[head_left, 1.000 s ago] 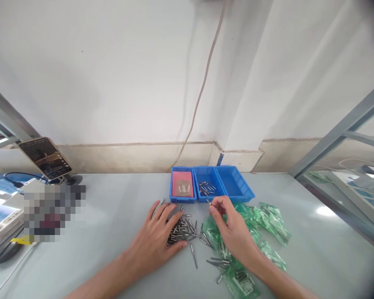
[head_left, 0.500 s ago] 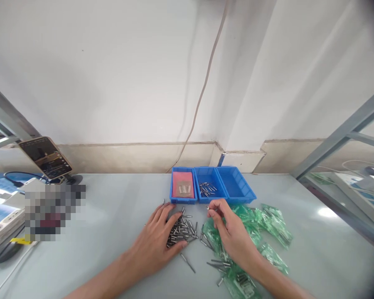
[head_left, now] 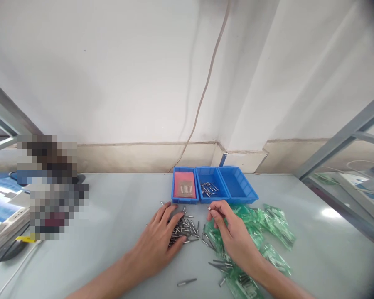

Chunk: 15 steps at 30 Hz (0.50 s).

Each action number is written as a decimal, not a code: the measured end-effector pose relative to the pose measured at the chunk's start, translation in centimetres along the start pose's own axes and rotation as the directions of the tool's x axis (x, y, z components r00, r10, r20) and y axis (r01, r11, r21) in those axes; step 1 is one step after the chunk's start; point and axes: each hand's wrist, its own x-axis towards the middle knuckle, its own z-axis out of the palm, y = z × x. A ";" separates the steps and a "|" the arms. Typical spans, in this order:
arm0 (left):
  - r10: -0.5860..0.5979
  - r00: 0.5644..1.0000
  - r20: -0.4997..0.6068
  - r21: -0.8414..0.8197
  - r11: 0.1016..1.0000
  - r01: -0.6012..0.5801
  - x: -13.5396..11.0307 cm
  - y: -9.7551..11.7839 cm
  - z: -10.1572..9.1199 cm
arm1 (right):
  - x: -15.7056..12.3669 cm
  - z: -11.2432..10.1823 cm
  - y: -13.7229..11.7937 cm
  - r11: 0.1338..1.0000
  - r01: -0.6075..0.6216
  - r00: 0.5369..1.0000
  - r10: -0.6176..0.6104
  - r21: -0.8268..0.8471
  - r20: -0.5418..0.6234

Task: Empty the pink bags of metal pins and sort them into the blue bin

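My left hand [head_left: 158, 232] lies with its fingers spread over the left side of a pile of small metal pins [head_left: 187, 228], thumb and fingertips touching them. Part of the heap is hidden beneath it. Just right of the pile, my right hand [head_left: 232, 228] is closed in a pinch; a shiny pin end [head_left: 209, 208] shows at the fingertips. Below that hand and beside it are green plastic bags [head_left: 252, 224] with metal pins inside, and some loose pins lie against them. A lone metal pin [head_left: 187, 282] rests nearer to me on the table.
Three blue bins stand in a row: the left bin [head_left: 185, 200] holds a pink sheet and a clear packet, the middle bin [head_left: 212, 176] several pins, and the right bin [head_left: 238, 182] shows a bare floor. A mouse [head_left: 11, 251] and cables lie at the left.
The lone pin in front has shifted toward me and turned from slanting to nearly sideways. Both hands stay almost where they were; the view has shifted slightly.
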 end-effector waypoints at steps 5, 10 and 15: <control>0.012 1.000 -0.008 0.007 1.000 -0.012 0.1 -0.2 -0.1 | 0.2 0.0 0.1 1.000 -0.011 1.000 0.011 0.015 -0.007; 0.023 0.999 -0.036 0.025 0.999 -0.022 0.3 -0.5 -0.4 | 0.3 -0.2 -0.1 0.999 -0.022 0.999 0.023 0.030 -0.039; 0.024 0.998 -0.053 0.053 0.998 -0.022 0.5 -0.4 -0.6 | 0.0 -0.4 -0.3 1.000 0.001 0.999 0.000 0.015 -0.054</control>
